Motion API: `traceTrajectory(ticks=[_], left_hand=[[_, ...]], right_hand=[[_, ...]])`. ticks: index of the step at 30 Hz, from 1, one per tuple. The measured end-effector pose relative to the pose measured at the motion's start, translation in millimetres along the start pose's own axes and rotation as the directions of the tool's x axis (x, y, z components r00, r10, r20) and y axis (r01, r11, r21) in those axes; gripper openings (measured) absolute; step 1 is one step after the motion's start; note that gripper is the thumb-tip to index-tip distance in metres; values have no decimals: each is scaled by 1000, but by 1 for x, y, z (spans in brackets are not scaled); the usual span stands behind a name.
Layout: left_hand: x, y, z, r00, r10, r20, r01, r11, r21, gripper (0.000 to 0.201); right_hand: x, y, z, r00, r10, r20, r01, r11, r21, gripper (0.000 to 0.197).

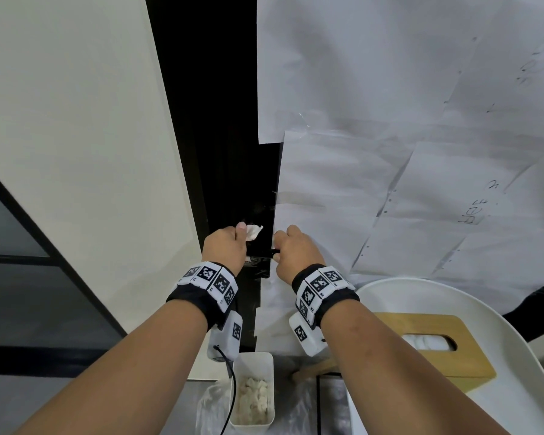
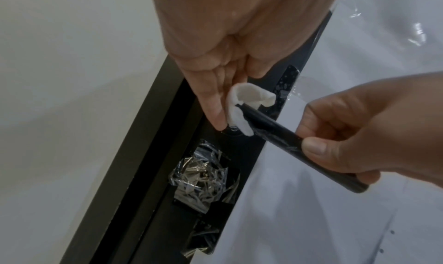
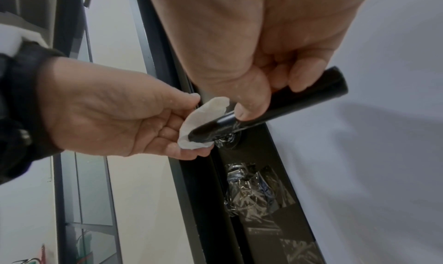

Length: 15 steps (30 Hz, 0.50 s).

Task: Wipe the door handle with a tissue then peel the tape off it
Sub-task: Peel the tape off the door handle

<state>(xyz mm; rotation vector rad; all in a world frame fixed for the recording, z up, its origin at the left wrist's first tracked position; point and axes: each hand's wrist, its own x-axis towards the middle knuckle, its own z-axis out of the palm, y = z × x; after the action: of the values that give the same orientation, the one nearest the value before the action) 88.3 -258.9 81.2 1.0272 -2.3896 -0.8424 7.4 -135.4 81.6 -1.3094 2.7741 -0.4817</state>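
Observation:
A black bar-shaped door handle (image 3: 299, 101) sticks out from the dark door frame (image 2: 148, 154). My right hand (image 3: 268, 99) grips the handle's outer half, thumb on top. My left hand (image 3: 191, 124) pinches a small white tissue (image 3: 203, 120) and holds it against the handle's inner end near the pivot. Clear tape (image 3: 227, 128) is wrapped around the handle by its base. More crumpled clear tape (image 2: 203, 175) covers the lock plate below. In the head view the left hand (image 1: 242, 233) with the tissue (image 1: 253, 232) and the right hand (image 1: 280, 246) meet at the handle (image 1: 264, 254).
White paper sheets (image 1: 390, 152) are taped over the door to the right. A white wall (image 1: 76, 120) is at the left. Below stand a white bin (image 1: 253, 359) with used tissues and a wooden tissue box (image 1: 434, 324) on a white round seat (image 1: 500, 324).

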Motion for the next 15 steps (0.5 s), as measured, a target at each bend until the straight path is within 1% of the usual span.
traceTrajectory(ticks=[3, 4, 9, 12, 15], left_hand=[[5, -6, 3, 1000, 7, -16, -7, 1000, 11, 25], [6, -5, 5, 1000, 4, -12, -4, 1000, 26, 23], [20, 2, 8, 996, -78, 52, 72, 992, 105, 34], [25, 3, 10, 994, -93, 55, 83, 983, 163, 40], [26, 3, 14, 996, -88, 31, 82, 985, 152, 40]], right_hand=[[-1, -1, 0, 1000, -3, 1, 3, 1000, -3, 12], [-1, -1, -1, 1000, -2, 4, 2, 1000, -6, 12], [0, -1, -2, 1000, -6, 17, 6, 1000, -8, 13], [0, -1, -1, 1000, -9, 21, 9, 1000, -7, 13], [1, 0, -2, 1000, -5, 18, 5, 1000, -9, 13]])
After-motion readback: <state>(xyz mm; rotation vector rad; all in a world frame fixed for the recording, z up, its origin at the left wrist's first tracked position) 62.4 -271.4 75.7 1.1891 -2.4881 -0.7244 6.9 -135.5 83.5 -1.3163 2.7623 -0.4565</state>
